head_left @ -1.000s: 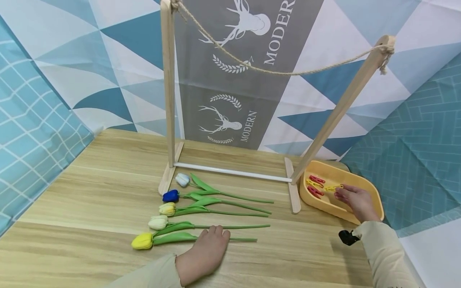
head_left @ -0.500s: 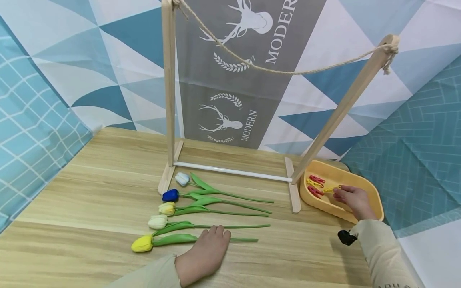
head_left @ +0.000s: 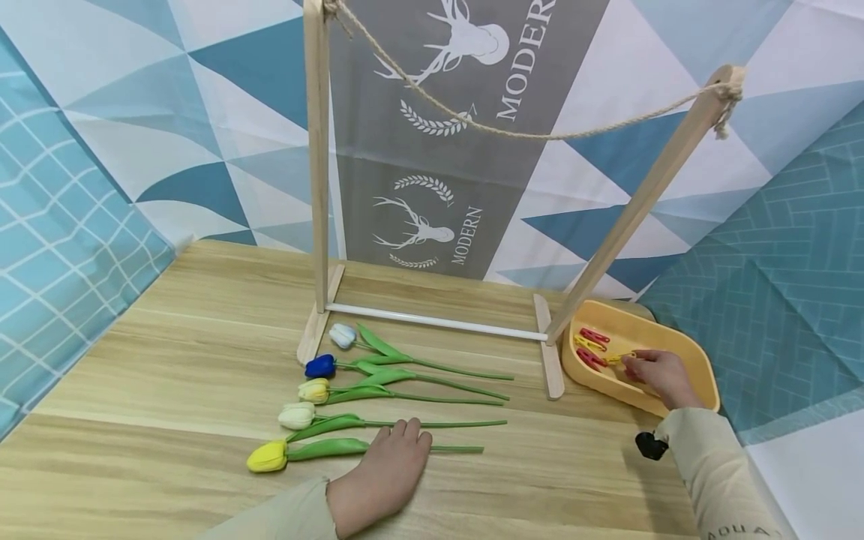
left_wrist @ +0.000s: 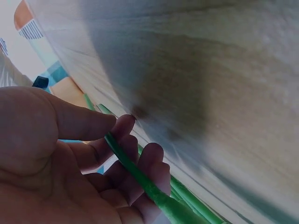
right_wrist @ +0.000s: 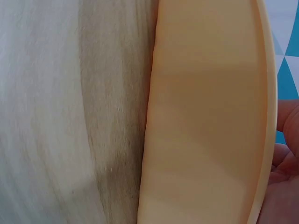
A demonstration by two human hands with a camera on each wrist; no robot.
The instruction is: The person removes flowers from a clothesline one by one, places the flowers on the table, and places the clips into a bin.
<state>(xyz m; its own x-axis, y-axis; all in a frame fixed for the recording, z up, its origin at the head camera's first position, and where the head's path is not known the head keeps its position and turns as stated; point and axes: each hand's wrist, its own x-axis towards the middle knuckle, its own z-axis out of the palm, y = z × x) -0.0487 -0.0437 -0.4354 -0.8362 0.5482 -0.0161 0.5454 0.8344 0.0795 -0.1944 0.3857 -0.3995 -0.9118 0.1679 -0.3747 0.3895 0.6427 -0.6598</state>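
My left hand (head_left: pixel 383 474) lies over the stem of the yellow tulip (head_left: pixel 268 456), the nearest in a row of artificial tulips. In the left wrist view, thumb and curled fingers pinch the green stem (left_wrist: pixel 136 173). Over at the right, my right hand (head_left: pixel 664 375) reaches into an orange-yellow plastic basin (head_left: pixel 702 367) and pinches a yellow clothespin (head_left: pixel 619 358). Red clothespins (head_left: pixel 594 335) and another yellow one (head_left: pixel 590 344) lie beside it. The basin wall (right_wrist: pixel 205 116) hides most of that hand in the right wrist view.
Behind the flowers stands a wooden frame (head_left: pixel 641 202) with a sagging rope (head_left: pixel 513 135) and a white bottom bar (head_left: pixel 432 321). White (head_left: pixel 342 336), blue (head_left: pixel 320 366), pale yellow (head_left: pixel 313 391) and cream (head_left: pixel 297 416) tulips lie on the wooden table (head_left: pixel 169 360).
My right hand has shifted slightly left and down inside the basin, bringing the yellow clothespin closer to the red ones. The left hand stays on the yellow tulip's stem.
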